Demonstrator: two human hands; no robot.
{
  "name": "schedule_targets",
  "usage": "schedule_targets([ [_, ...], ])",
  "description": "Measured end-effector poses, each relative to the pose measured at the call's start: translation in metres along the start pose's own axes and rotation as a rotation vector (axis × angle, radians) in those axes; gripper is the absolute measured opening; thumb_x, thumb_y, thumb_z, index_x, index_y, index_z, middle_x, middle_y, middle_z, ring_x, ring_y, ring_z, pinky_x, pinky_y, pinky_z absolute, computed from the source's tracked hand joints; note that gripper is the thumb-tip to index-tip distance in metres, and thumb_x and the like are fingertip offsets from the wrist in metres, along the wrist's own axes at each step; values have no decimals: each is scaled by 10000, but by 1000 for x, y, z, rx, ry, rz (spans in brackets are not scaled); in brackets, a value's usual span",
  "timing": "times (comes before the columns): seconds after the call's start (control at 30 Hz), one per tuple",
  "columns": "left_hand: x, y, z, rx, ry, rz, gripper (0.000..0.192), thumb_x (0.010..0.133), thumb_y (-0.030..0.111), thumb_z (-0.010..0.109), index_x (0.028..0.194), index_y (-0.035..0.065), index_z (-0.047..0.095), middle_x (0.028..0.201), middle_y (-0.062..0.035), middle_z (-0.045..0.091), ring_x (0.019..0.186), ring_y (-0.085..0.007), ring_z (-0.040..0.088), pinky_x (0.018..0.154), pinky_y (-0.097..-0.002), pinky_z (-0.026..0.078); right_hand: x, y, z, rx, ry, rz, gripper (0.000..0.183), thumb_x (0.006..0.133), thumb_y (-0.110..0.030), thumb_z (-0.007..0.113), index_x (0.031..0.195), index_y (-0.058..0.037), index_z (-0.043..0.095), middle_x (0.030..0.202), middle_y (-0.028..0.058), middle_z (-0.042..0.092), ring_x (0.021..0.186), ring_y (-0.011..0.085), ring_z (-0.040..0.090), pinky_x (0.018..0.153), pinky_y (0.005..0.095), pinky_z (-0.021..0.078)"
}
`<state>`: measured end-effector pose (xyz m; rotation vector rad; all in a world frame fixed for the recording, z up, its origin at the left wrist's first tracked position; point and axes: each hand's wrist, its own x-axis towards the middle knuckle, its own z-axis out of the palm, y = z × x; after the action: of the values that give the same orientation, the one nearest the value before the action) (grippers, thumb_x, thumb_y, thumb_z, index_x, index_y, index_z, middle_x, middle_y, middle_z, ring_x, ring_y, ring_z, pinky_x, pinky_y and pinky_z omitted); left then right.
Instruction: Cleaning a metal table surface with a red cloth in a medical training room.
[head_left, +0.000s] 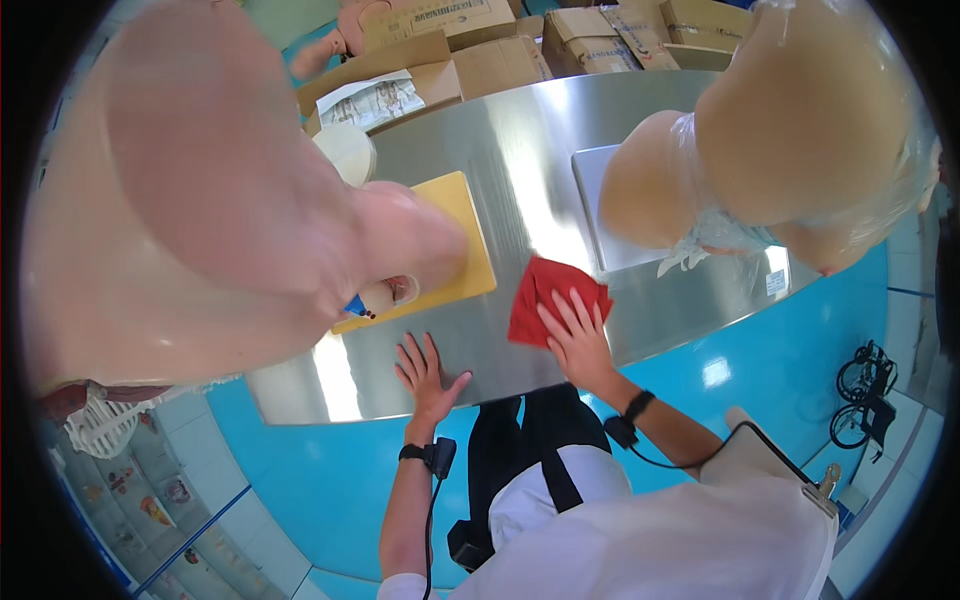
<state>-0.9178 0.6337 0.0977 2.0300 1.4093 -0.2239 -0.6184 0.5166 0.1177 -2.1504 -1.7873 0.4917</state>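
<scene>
A folded red cloth (536, 300) lies on a brushed stainless-steel table (480, 150), near the front edge. My right hand (581, 337) holds it against the metal from above, fingers stretched over it. Further left, my left hand (429, 379) rests palm down on bare metal by the same edge, fingers apart and holding nothing. Just beyond it is a yellow board (469, 247) carrying a pink manikin torso (225, 187). Part of an anatomical model with a blue piece shows in the torso's underside. A tan torso model (795, 120), partly wrapped in clear plastic, rises from a pale base plate (600, 202) at the right.
Cardboard boxes (495, 64) crowd the table's far side; one holds a printed sheet (371, 101). A round white object (346, 154) sits behind the pink torso. A wheelchair (862, 401) stands on the blue floor at right. Cables run from both my wrist straps.
</scene>
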Motion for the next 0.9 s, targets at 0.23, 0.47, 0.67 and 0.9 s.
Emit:
schedule_targets([
  [0.23,-4,-8,5,20,-1,-14,1230,802,651,748,1674,143,44,1717,-207,-145,1561,-434,-199,1184,-656,-112,70,15,5,-29,88,-43,616,975,-222,588,1571,-207,432,1651,111,333,1543,368,247,1213,608,221],
  [0.47,0,-3,4,31,5,23,1235,798,658,750,1675,152,42,1719,-202,-142,1563,-434,-194,1185,-653,-112,279,43,13,-48,217,65,591,998,-275,562,1570,-263,417,1675,84,284,1560,367,190,1203,667,210],
  [0.67,1,-10,5,0,60,31,1206,795,638,761,1677,181,76,1729,-177,-121,1571,-420,-174,1192,-647,-114,237,28,24,-39,267,23,555,1005,-267,558,1549,-247,446,1649,88,325,1549,344,223,1211,642,215],
  [0.9,-1,-12,8,21,56,36,1224,801,639,753,1677,184,30,1726,-167,-153,1566,-414,-201,1193,-646,-107,11,-7,21,-11,115,-44,574,976,-225,600,1536,-208,479,1637,109,356,1542,364,251,1221,620,187],
])
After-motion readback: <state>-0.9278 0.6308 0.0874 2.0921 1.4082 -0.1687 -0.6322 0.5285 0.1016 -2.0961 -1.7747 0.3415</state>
